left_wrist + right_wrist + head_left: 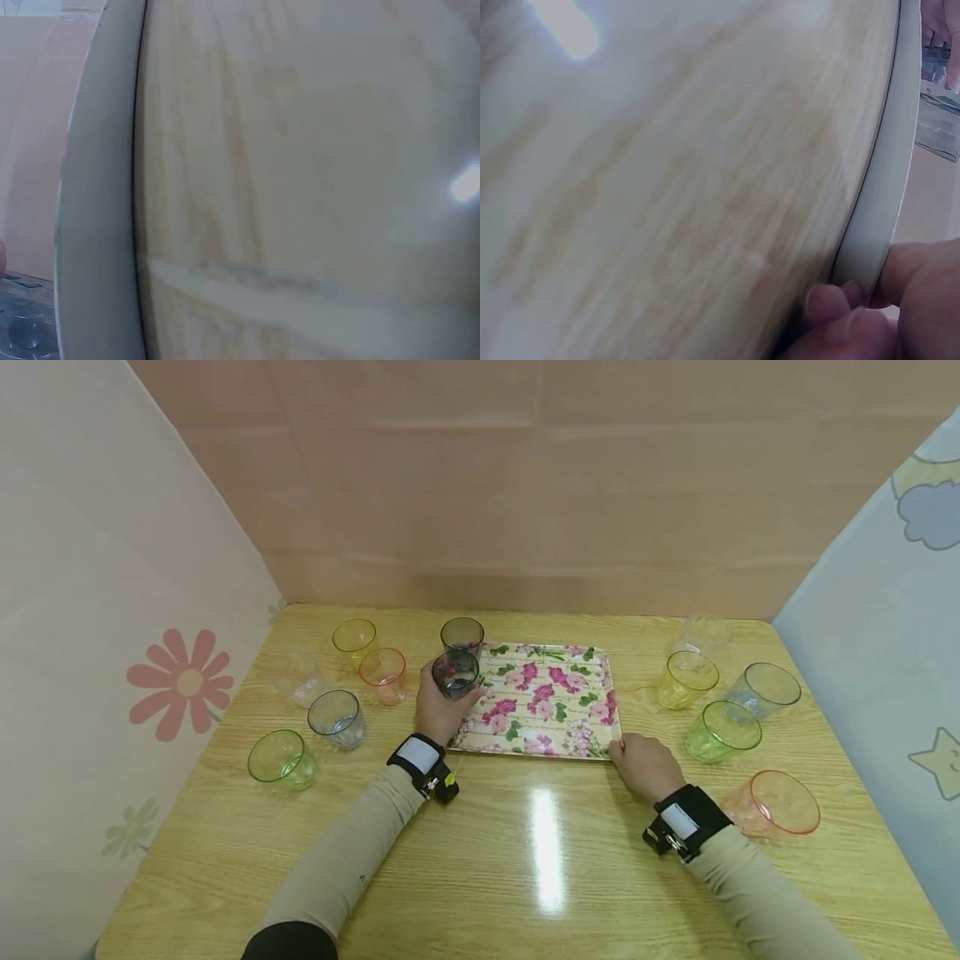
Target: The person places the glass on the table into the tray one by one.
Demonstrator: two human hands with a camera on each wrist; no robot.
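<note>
My left hand [441,706] grips a dark grey glass [455,678] at the left edge of a flowered tray [517,739]. Directly behind it, a second dark grey glass [462,631] stands by the tray's far left corner. At the tray's near right corner, my right hand [648,767] pinches the rim, thumb on one side and fingertips [827,304] on the other in the right wrist view. The left wrist view shows mostly the pale tray edge [97,187] and wooden table; the held glass is largely out of that view.
On the left stand yellow [348,652], red [384,681], bluish [337,727], green [285,764] and clear glasses [303,685]. On the right are yellow [686,685], blue [765,689], green [720,739], red [780,810] and clear ones [703,635]. Papered walls enclose the table [480,877].
</note>
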